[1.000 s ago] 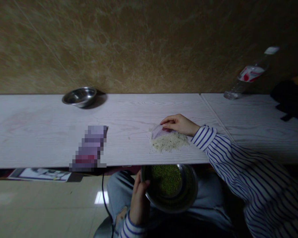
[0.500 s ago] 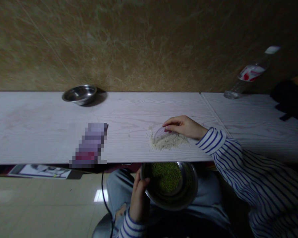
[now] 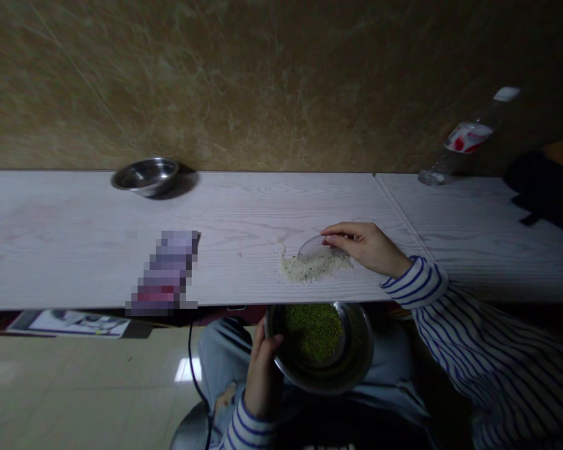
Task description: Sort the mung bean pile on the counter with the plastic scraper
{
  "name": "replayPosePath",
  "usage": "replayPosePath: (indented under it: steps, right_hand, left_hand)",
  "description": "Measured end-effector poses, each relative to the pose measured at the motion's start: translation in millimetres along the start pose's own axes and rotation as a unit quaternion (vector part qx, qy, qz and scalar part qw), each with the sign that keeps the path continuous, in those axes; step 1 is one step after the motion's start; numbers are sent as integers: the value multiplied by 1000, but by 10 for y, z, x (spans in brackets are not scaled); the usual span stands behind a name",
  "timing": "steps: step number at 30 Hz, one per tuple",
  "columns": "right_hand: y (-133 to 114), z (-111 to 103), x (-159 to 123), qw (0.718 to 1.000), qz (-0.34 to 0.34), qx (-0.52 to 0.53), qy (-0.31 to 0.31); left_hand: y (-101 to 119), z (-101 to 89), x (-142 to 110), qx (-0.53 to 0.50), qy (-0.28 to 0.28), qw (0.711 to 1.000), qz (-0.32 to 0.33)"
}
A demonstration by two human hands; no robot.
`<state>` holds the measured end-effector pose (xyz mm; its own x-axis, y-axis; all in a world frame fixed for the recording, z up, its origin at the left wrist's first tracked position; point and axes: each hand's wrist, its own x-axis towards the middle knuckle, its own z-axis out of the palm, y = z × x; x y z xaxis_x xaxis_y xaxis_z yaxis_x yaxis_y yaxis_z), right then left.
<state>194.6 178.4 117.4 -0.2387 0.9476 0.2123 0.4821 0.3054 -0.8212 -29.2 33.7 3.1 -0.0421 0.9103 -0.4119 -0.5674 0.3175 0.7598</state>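
My left hand [image 3: 264, 362] grips the left rim of a metal bowl [image 3: 363, 350], its thumb over the edge. Green mung beans [image 3: 314, 331] lie inside the bowl, which is held over my lap just below the table edge. Between the thumb and fingers of my right hand [image 3: 363, 244] is a clear, thin, rounded plastic piece [image 3: 313, 247], perhaps a lid or scraper. Its lower edge is at a pile of white rice-like grains [image 3: 303, 270] spread on the table near the front edge.
An upright metal bowl [image 3: 145, 177] stands near the wall at the left. A pixelated purplish flat object [image 3: 166, 269] lies at the front edge. At the back right are a plastic bottle [image 3: 469, 137] and a dark bag [image 3: 544, 187]. A black cable [image 3: 191, 356] hangs below the table.
My right hand has shifted slightly right with the plastic piece, which sits at the upper side of the grains. The left hand and its bowl stay nearly still. The view has shifted slightly.
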Motion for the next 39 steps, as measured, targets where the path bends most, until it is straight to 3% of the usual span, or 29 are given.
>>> replayPosePath:
  steps: [4, 10, 19, 25, 33, 39]
  right_hand:
    - [-10, -21, -168, 998, 6, -34, 60]
    - [59, 38, -309, 995, 9, -51, 82]
    - [16, 138, -313, 997, -24, -52, 47]
    - [20, 90, -356, 996, -48, -59, 53]
    - [-15, -37, -526, 995, -30, -62, 72]
    - [-38, 92, -592, 992, -60, -97, 50]
  left_hand:
    - [0, 25, -4, -44, 2, 999, -29]
    - [-44, -25, 11, -22, 12, 999, -26]
    - [-37, -32, 9, -12, -5, 999, -30]
    - [-75, -49, 7, -18, -6, 1000, -23]
    - [-64, -65, 20, -13, -8, 1000, -17]
    - [-80, -36, 19, -10, -12, 1000, -23]
